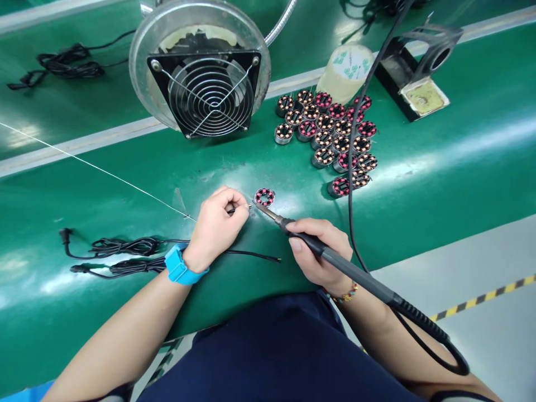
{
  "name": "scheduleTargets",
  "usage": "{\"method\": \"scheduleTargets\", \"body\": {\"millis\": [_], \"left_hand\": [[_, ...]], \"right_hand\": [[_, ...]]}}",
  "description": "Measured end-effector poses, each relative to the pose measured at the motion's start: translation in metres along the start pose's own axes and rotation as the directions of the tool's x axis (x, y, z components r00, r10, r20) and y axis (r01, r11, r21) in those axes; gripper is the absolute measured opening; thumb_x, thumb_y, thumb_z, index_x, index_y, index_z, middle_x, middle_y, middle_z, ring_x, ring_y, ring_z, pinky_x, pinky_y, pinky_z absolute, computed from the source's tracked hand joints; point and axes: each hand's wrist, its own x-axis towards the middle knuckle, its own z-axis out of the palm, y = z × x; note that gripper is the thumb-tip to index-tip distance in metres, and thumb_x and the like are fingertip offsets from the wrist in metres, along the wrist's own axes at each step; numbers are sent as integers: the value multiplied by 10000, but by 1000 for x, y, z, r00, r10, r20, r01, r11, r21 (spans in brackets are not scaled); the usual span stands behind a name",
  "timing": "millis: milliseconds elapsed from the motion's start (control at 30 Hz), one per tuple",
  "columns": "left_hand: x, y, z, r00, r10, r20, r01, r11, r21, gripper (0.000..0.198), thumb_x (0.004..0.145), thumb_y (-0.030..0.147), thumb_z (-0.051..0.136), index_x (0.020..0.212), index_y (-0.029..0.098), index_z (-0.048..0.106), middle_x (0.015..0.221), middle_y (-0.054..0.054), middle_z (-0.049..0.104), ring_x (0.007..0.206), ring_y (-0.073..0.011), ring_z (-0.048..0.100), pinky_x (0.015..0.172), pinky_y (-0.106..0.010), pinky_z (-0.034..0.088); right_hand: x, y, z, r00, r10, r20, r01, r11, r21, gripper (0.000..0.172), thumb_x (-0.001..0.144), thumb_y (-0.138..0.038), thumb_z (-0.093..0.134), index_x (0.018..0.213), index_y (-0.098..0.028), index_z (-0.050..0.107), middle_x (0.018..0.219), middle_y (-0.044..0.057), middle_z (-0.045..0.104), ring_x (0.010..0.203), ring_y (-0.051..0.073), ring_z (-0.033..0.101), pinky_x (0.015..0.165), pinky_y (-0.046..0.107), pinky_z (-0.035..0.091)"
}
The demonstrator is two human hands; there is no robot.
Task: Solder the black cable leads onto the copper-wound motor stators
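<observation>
My right hand (320, 248) grips a soldering iron (355, 273) by its dark handle, with the metal tip pointing left. That tip reaches the near edge of a small round motor coil (264, 196) with red windings; whether they touch is hard to tell. Just left of the coil, my left hand (221, 218) is closed in a pinch on the end of a black cable (230, 211), mostly hidden by the fingers. A thin solder wire (125, 183) comes in from the upper left and passes out of sight behind this hand.
Several coils (324, 139) with copper or red windings stand at the back right, before a yellowish jar (345, 72). A fume fan (214, 103) hangs at the back. An iron stand (419, 78) sits at the far right. Bundled black cables (134, 245) lie at left.
</observation>
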Motion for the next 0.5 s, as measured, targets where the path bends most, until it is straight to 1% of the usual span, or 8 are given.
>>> {"method": "scheduleTargets", "body": {"millis": [167, 367, 500], "left_hand": [[0, 1, 0, 1000, -1, 2, 1, 1000, 13, 115, 721, 99, 506, 638, 168, 547, 655, 30, 502, 575, -89, 431, 572, -225, 352], [0, 2, 1, 1000, -5, -8, 5, 1000, 24, 114, 712, 103, 511, 628, 170, 551, 652, 27, 508, 564, -89, 421, 560, -223, 346], [0, 1, 1, 1000, 15, -10, -15, 1000, 26, 120, 721, 99, 507, 632, 169, 545, 652, 27, 505, 569, -90, 426, 570, -225, 353]], "right_hand": [[1, 0, 0, 1000, -16, 18, 16, 1000, -5, 131, 868, -180, 557, 962, -262, 599, 823, -11, 726, 657, 140, 688, 610, 253, 575], [-1, 0, 1, 1000, 5, -27, -5, 1000, -3, 147, 873, -178, 555, 986, -260, 597, 793, -6, 707, 659, 145, 680, 625, 261, 574], [-2, 0, 1, 1000, -16, -5, 16, 1000, 4, 130, 866, -173, 564, 965, -250, 600, 832, 1, 719, 702, 147, 690, 652, 262, 579]]}}
